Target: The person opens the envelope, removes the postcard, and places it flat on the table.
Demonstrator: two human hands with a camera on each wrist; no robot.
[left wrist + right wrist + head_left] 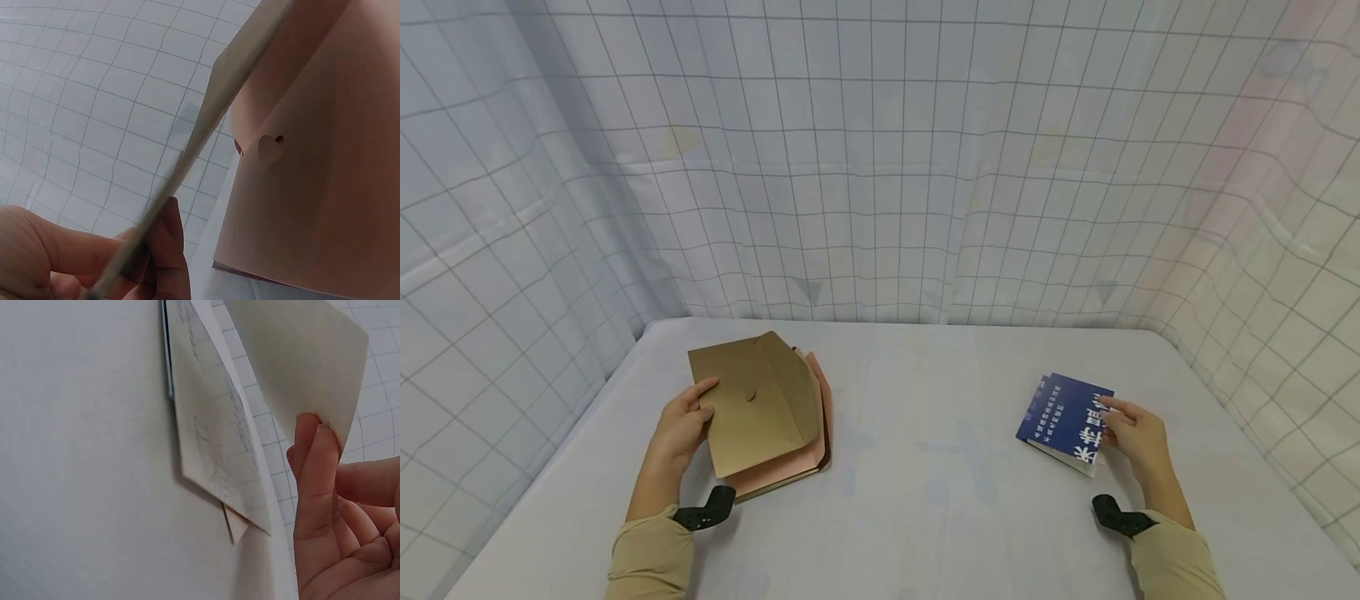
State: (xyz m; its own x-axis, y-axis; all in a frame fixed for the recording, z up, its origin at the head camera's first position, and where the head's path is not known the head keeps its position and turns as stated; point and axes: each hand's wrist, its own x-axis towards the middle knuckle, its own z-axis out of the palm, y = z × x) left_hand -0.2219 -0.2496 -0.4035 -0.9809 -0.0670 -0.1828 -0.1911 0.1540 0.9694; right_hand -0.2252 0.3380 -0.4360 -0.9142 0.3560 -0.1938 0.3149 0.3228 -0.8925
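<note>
My left hand (679,427) pinches the left edge of a gold envelope (748,417) between thumb and fingers, its pointed flap to the right. The envelope is tilted up over a stack of pink envelopes (784,471). In the left wrist view, the top pink envelope (300,200) has a small heart-shaped cutout. At the right, my right hand (1138,437) pinches the right edge of a folded blue card (1063,417) with white characters. The right wrist view shows its pale cover leaf (306,362) lifted in my fingers, above a lower leaf (209,437) with faint writing.
A white cloth-covered table (925,467) lies between the two stacks. White grid-patterned curtains (880,183) enclose its back and sides. A small pale paper corner (234,525) sticks out under the lower leaf. Each wrist wears a black device (706,510).
</note>
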